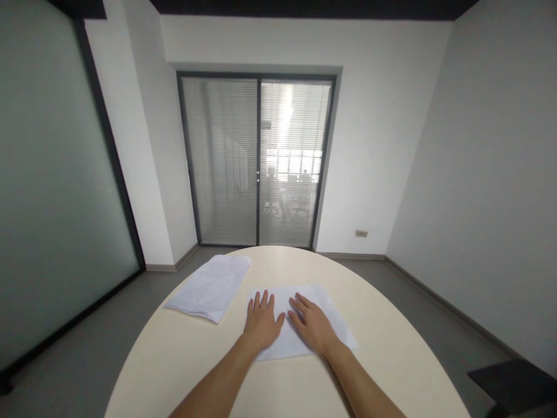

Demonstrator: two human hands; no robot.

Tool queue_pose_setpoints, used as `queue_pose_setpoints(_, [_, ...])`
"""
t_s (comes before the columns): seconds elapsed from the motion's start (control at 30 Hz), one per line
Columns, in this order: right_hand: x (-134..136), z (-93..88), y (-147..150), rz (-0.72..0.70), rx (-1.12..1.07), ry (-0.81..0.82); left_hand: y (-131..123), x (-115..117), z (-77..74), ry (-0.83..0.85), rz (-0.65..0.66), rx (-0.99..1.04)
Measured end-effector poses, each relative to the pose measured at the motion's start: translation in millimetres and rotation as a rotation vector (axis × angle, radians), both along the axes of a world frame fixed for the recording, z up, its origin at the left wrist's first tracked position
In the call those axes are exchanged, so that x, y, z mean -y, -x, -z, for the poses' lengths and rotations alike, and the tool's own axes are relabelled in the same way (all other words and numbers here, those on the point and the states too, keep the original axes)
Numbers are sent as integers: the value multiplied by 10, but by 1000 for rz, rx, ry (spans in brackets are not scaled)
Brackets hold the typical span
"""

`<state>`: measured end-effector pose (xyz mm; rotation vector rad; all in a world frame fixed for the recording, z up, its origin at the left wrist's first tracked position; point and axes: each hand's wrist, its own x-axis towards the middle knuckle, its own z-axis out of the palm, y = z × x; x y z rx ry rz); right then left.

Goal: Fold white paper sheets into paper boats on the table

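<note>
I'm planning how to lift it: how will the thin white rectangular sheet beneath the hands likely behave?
The thin, white, paper-like rectangular sheet is probably light and floppy, since it lies flat with little visible thickness. It may slide if pushed, as the cream, rounded tabletop looks smooth. Lying flat, it seems unlikely to roll.

White glare fills the dark-framed glass door panel with slatted blinds (295,165); the smooth grey-white side wall (483,157) looks dim, and edges stretch.
</note>
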<state>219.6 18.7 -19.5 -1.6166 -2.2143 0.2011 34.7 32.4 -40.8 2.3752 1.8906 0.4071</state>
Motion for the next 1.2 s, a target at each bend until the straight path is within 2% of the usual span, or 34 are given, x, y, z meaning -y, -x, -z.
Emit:
queue_pose_setpoints(0.1, [1, 30, 2, -41, 30, 88, -5, 9, -23, -6, -28, -14])
queue_pose_setpoints(0.2, [-15, 10, -19, -49, 48, 91, -33, 50, -102, -20, -63, -35])
queue_pose_setpoints(0.27, [-21, -33, -29, -5, 64, 54, -63, 95, -175, -26, -109, -59])
queue_pose_setpoints(0.4, [-25, -74, -34, 176, 94, -46, -129, 205, -307, -35, -192, -128])
queue_pose_setpoints(0.53, [-43, -19, -74, 279, 95, 21, -166, 296, -409, -64, -142, -153])
queue_pose_setpoints(0.63, [-54, 7, -136, 216, 104, 102, -132, 293, -452, -79, -116, -120])
queue_pose_setpoints(0.7, [-55, 6, -173, 114, 113, 137, -81, 245, -433, -95, -57, -77])
queue_pose_setpoints(0.8, [-54, 4, -193, -1, 113, 155, -1, 141, -321, -83, 204, 1])
queue_pose_setpoints(0.87, [-60, 14, -179, -12, 103, 148, 30, 89, -223, 22, 349, 19])
queue_pose_setpoints(1.0, [-88, 48, -142, 169, 94, 120, 38, 80, -91, 77, 344, 19])
queue_pose_setpoints(1.1, [-113, 73, -146, 321, 99, 123, 37, 109, -59, 60, 331, 18])
queue_pose_setpoints(1.2, [-129, 86, -165, 408, 124, 77, 36, 105, -32, 56, 312, 18])
